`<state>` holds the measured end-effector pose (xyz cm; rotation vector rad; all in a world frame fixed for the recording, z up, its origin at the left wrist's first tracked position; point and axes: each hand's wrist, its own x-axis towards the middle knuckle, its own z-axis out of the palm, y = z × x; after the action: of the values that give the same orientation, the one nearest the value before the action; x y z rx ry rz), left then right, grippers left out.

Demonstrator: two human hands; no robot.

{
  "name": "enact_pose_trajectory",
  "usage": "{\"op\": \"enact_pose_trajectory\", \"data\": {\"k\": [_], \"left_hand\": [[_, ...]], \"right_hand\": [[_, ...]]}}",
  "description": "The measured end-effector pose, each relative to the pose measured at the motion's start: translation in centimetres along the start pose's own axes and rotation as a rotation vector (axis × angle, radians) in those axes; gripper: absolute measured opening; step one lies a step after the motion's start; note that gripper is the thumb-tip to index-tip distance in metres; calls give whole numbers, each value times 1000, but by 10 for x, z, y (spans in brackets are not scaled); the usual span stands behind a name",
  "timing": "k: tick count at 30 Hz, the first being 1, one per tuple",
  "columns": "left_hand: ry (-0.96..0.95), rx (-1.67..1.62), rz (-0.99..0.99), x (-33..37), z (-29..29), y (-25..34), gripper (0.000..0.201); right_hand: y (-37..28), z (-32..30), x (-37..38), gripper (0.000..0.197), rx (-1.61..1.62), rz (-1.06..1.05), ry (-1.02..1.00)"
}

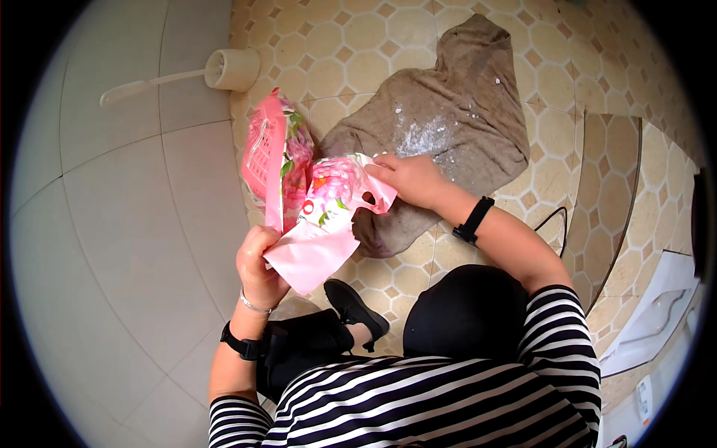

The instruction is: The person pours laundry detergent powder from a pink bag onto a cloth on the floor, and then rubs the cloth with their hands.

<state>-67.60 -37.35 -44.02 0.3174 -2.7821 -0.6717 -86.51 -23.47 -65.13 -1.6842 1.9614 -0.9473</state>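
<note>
Between my hands is a pink and white plastic bag (328, 190) with a flower print, held spread out. A ragged tear shows on its right edge. My left hand (260, 263) is closed on the near left edge of the bag. My right hand (412, 179) pinches its far right corner. A fuller pink printed part (258, 153) stands on the floor against the left wall; whether it belongs to the same bag I cannot tell. Beyond my right hand a brown cloth (478, 97) lies rumpled on the floor, with white powder (424, 138) and small white crumbs scattered on it.
A toilet brush holder (243, 71) stands at the far left, its long handle (153, 86) pointing left. The grey tiled wall (112, 209) is close on the left. Patterned floor tiles (407, 45) surround the cloth. My black shoe (355, 310) is just below the bag.
</note>
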Motion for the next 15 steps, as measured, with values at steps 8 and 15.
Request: {"op": "enact_pose_trajectory", "data": {"k": [8,15], "left_hand": [[117,-55,-167,6,-5,-3,40],[59,-85,-135,9,-2,-1,39]], "right_hand": [[6,5,2,20,-13,147,115],[9,16,17,11,-78,43,-72]]}}
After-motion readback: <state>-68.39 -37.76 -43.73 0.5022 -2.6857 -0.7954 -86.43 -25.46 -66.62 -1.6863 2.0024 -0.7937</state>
